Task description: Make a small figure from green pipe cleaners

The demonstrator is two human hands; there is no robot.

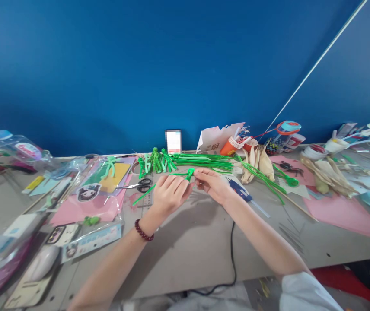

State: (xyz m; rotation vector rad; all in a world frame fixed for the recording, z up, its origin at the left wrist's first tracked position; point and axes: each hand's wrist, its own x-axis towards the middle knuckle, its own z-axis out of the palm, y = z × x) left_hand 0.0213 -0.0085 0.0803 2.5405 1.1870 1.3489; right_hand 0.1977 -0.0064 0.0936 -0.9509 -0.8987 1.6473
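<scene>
A bright green pipe cleaner (pixel 189 173) is held over the table, its upper end wound into a small coil. My left hand (pixel 172 190) is closed on it, and a straight tail sticks out to the left past the knuckles. My right hand (pixel 213 183) pinches at the coil with thumb and fingertips; the exact contact is partly hidden. Just behind the hands lies a bundle of long green pipe cleaners (pixel 206 161). Left of that bundle stand several twisted green pieces (pixel 155 160). Black-handled scissors (pixel 143 185) rest left of my left hand.
A blue glue gun (pixel 239 190) lies right of my right hand, its black cord (pixel 233 255) running toward me. A phone (pixel 173 141) leans against the blue wall. Orange paper cups (pixel 229 146) and dried husks (pixel 265 164) are at right; pink paper (pixel 87 210) lies left.
</scene>
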